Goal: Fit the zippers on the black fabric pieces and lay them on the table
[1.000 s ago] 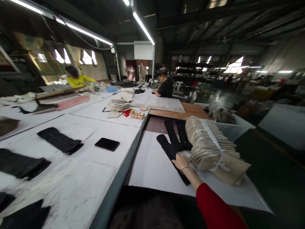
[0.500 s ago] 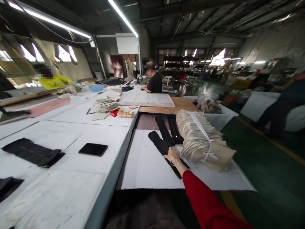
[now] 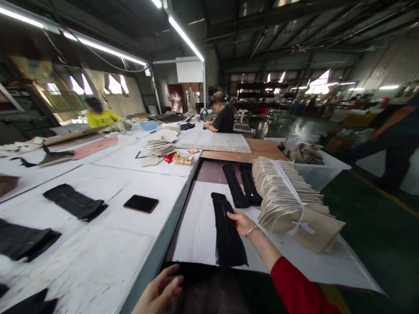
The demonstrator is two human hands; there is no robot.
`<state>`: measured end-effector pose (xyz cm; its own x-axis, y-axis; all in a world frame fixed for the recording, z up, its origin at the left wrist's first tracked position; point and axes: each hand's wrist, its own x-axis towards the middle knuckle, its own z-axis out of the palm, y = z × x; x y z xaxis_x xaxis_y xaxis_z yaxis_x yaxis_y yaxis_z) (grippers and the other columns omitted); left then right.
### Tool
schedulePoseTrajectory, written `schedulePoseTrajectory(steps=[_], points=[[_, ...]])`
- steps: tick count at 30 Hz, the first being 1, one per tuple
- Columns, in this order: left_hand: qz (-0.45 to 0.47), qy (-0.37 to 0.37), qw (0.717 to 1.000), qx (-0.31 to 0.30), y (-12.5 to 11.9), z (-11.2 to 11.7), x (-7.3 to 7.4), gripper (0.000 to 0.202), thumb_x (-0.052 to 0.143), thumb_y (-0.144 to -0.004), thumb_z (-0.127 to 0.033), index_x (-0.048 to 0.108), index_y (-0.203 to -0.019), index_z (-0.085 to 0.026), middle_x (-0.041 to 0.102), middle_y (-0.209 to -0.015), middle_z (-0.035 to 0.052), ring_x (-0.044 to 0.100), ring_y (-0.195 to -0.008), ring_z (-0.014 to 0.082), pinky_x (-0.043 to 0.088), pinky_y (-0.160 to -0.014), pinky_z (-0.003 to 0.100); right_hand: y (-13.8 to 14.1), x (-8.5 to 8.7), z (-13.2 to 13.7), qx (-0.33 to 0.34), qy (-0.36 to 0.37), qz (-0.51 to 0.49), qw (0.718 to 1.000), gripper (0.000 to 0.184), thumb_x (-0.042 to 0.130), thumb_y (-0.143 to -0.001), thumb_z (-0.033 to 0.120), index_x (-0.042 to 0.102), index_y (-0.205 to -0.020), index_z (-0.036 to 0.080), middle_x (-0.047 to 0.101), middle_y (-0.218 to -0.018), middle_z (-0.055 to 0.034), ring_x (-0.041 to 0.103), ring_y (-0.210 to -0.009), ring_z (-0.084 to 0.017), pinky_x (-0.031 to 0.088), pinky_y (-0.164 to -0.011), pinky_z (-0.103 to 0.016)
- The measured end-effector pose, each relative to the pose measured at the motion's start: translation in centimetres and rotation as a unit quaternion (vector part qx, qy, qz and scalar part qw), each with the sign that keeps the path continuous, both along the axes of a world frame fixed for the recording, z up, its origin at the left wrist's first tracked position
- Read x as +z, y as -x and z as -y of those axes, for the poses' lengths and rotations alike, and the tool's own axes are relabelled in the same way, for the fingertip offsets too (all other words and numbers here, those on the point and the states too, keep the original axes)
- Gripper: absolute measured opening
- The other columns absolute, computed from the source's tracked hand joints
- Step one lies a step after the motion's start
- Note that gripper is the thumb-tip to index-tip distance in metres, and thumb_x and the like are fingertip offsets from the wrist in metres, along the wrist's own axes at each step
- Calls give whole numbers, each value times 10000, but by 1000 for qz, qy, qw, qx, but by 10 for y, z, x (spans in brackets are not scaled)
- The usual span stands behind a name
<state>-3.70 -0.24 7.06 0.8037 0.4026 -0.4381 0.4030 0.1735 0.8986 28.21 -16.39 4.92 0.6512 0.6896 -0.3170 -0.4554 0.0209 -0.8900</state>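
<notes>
My right hand (image 3: 244, 222), with a bracelet at the wrist, pinches the right edge of a long black fabric piece (image 3: 226, 237). That piece lies spread along the white-covered side table (image 3: 193, 231), its near end close to the front edge. My left hand (image 3: 160, 290) is low in the picture, fingers apart, holding nothing, left of the black piece. Two more black fabric strips, a nearer one (image 3: 235, 185) and one beside it (image 3: 251, 185), lie farther back. Right of them leans a thick beige stack of flat pieces (image 3: 284, 192) tied with a white band.
On the white main table (image 3: 144, 244) at left are a phone (image 3: 141, 203), black fabric pieces (image 3: 73, 201) and a beige pile (image 3: 159, 147). A translucent bin (image 3: 327, 170) stands behind the stack. One person in black (image 3: 224, 117) works at the far table; another wears yellow (image 3: 102, 117).
My right hand has shifted from resting on the black piece to gripping its edge. The piece has turned and widened toward the front. My left hand has entered from below.
</notes>
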Motion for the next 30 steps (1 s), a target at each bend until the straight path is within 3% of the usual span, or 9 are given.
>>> schedulePoseTrajectory(steps=[4, 7, 10, 13, 16, 19, 22, 25, 30], points=[[-1, 111, 993, 40, -57, -21, 21, 888, 762, -593, -726, 522, -1206, -130, 716, -1063, 173, 711, -856, 236, 566, -759, 333, 74, 8, -19, 5, -125, -44, 991, 489, 877, -624, 349, 644, -1019, 182, 748, -857, -37, 713, -807, -243, 555, -807, -424], [23, 121, 992, 36, -85, -32, 40, 711, 777, -617, -679, 596, -1034, -133, 725, -885, 108, 695, -678, 190, 555, -615, 295, 136, 11, -34, 16, -175, -60, 983, 491, 862, -647, 357, 648, -1063, 208, 759, -940, -45, 706, -912, -266, 536, -866, -445], [74, 103, 991, 32, -92, -37, 55, 606, 808, -625, -602, 634, -993, -153, 721, -816, 51, 673, -651, 166, 544, -622, 274, 192, 10, -46, 44, -228, -98, 968, 463, 869, -648, 284, 666, -1059, 221, 757, -992, -45, 682, -1007, -281, 512, -919, -452], [108, 69, 991, 29, -72, -35, 66, 548, 868, -586, -470, 658, -975, -147, 733, -785, 39, 674, -691, 188, 543, -674, 288, 226, 6, -50, 138, -247, -114, 952, 551, 905, -592, 355, 673, -1066, 199, 753, -966, -70, 665, -1043, -308, 497, -932, -465], [115, 40, 992, 13, -30, -25, 80, 415, 839, -649, -355, 685, -969, -140, 750, -818, 47, 690, -776, 232, 546, -728, 314, 224, 6, -43, 181, -233, -96, 951, 713, 871, -589, 522, 615, -1176, 209, 713, -1089, -107, 649, -1061, -325, 510, -900, -484], [90, -56, 994, -34, 18, -5, 98, 323, 682, -803, -268, 686, -1117, -190, 760, -945, 22, 684, -918, 243, 535, -825, 313, 192, 17, -30, 119, -147, -32, 981, 742, 784, -685, 584, 502, -1301, 281, 615, -1292, -109, 625, -1104, -305, 519, -895, -479], [33, -188, 980, -62, 54, 17, 111, 423, 600, -850, -220, 632, -1271, -254, 751, -1073, 5, 673, -978, 237, 513, -858, 279, 159, 39, -20, 51, -117, 104, 986, 837, 764, -684, 626, 407, -1384, 338, 440, -1485, -104, 503, -1280, -299, 425, -1048, -479], [-30, -261, 963, -51, 75, 34, 109, 476, 573, -864, -257, 588, -1339, -290, 749, -1100, 13, 675, -965, 249, 507, -844, 279, 148, 64, -18, 117, -117, 246, 955, 776, 778, -714, 559, 429, -1375, 349, 389, -1517, -97, 454, -1333, -307, 376, -1100, -499], [-103, -314, 943, -24, 95, 46, 84, 475, 550, -871, -319, 586, -1345, -307, 755, -1045, 40, 672, -944, 274, 488, -860, 325, 166, 90, -27, 186, -104, 426, 879, 389, 773, -777, 402, 632, -1119, 279, 462, -1459, -96, 445, -1344, -300, 386, -1106, -500]])
